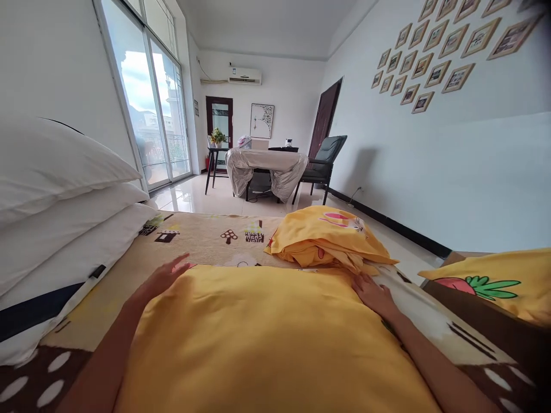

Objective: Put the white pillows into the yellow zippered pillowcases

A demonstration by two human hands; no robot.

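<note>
A plump yellow pillow (275, 332) lies in front of me, its plain side up. At its far left corner is my left hand (166, 276), open, the fingers stretched out along the edge. My right hand (375, 293) rests open at the far right corner, fingers fairly flat, its tips close to a heap of yellow pillowcases (327, 229) with a pink and white print. Both forearms run along the pillow's sides. Beneath everything spreads a beige and brown patterned blanket (206, 238).
White pillows (64, 172) are stacked at the left. A carrot-printed yellow pillow (499, 281) sits on a cardboard box (469, 312) at the right. Farther off stand a covered table (271, 160), a black chair (325, 160) and a plant stand (215, 163).
</note>
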